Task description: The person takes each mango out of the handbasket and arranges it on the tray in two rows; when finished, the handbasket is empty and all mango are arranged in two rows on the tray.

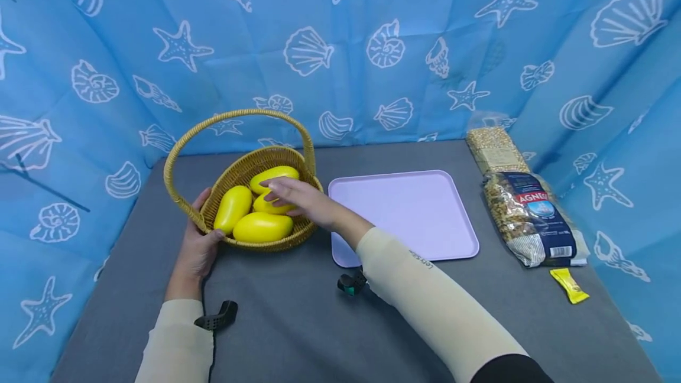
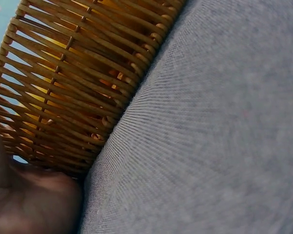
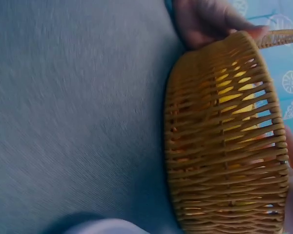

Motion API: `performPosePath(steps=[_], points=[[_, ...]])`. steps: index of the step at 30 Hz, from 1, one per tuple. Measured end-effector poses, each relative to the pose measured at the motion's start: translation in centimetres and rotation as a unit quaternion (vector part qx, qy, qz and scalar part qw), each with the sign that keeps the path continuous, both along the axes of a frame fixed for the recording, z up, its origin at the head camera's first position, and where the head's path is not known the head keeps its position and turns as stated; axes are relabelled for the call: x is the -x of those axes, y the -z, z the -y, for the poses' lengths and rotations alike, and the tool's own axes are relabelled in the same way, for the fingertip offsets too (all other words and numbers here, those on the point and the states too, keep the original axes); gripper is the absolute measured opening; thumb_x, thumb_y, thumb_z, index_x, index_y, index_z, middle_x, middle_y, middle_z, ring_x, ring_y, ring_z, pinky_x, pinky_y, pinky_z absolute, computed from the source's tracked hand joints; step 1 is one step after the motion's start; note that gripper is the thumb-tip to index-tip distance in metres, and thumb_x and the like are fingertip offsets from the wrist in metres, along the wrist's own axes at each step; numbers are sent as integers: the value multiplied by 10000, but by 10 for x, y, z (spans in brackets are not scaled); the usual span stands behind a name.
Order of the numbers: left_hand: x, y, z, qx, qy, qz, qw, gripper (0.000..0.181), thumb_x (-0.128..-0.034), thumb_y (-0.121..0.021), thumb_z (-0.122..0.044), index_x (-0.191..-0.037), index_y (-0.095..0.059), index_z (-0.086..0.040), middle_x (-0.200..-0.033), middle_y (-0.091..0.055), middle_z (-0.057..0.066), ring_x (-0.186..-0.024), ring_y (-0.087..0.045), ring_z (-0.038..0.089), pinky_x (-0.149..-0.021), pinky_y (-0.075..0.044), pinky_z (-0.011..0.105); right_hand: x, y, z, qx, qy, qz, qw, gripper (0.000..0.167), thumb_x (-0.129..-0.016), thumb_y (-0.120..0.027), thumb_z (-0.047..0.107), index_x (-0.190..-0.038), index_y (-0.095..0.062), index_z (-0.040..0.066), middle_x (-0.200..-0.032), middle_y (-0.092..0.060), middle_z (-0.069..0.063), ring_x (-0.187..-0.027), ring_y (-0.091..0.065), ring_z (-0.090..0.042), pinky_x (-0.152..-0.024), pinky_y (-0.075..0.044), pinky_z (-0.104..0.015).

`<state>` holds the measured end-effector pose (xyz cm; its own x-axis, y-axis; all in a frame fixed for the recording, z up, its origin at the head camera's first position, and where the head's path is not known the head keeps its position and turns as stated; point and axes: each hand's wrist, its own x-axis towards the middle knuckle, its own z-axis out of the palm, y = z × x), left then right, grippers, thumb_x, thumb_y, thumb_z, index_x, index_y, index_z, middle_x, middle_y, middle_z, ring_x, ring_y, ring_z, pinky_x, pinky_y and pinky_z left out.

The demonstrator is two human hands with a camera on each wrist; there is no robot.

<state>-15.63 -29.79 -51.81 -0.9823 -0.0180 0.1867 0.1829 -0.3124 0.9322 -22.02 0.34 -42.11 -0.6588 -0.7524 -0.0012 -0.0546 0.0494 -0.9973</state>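
Observation:
A brown wicker basket (image 1: 276,246) with a tall arched handle stands on the left of the table and holds several smooth yellow mangoes (image 1: 263,227). My left hand (image 1: 198,250) grips the basket's left rim, thumb over the edge; the left wrist view shows the palm (image 2: 34,200) against the woven side. Over the basket's right side reaches my right hand (image 1: 308,201), its fingers extended across a mango (image 1: 272,203) in the middle. Whether they touch it cannot be told. In the right wrist view the weave hides most of the fruit.
A pale purple tray (image 1: 404,211) lies right of the basket, under the right forearm's reach. Farther right are a clear bag of grains (image 1: 497,149), an AGNESI-labelled bag (image 1: 532,217) and a small yellow packet (image 1: 569,285). A blue shell-print curtain (image 1: 362,99) closes off the back and sides.

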Motion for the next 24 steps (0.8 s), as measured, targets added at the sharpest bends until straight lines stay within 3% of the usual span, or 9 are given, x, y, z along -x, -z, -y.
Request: performPosePath(steps=[4, 8, 16, 19, 24], points=[[-1, -1, -1, 4, -4, -58, 10000, 827, -1032, -755, -69, -1727, -318, -170, -1674, -332, 166, -1408, -442, 244, -1090, -465, 268, 1, -1, 8, -902, -177, -624, 9938, 640, -1137, -499, 471, -1656, -459, 99, -1568, -548, -130, -1379, -562, -240, -1114, -473, -410], [-1, -1, -1, 29, 43, -76, 10000, 831, -1037, -749, -84, -1731, -298, -159, -1682, -313, 182, -1410, -442, 249, -1088, -470, 270, 1, 1, 15, -1717, -448, -1034, 9787, 685, -1093, -642, 494, -1658, -471, 147, -1572, -558, -104, -1401, -535, -204, -1132, -443, -373], [0, 1, -2, 33, 103, -114, 9999, 805, -1053, -719, -88, -1733, -295, -158, -1684, -299, 198, -1419, -440, 237, -1091, -463, 269, 0, 6, 33, -2683, -812, -2290, 9322, 555, -1078, -745, 263, -1586, -575, 118, -1593, -557, -21, -1440, -477, -116, -1183, -339, -261], [0, 2, -2, 44, 124, -177, 9998, 791, -1060, -703, -82, -1734, -295, -153, -1682, -299, 203, -1419, -439, 237, -1097, -457, 275, -1, 5, 36, -2851, -787, -2421, 9241, 542, -1066, -764, 228, -1569, -594, 120, -1567, -580, -14, -1424, -495, -118, -1174, -351, -258], [0, 2, -1, 57, 108, -260, 9996, 779, -1060, -701, -88, -1730, -308, -152, -1684, -301, 204, -1431, -428, 249, -1117, -436, 286, -3, 4, 39, -3143, -762, -2514, 9122, 612, -1056, -779, 300, -1596, -557, 116, -1574, -576, -15, -1402, -518, -131, -1161, -367, -256]])
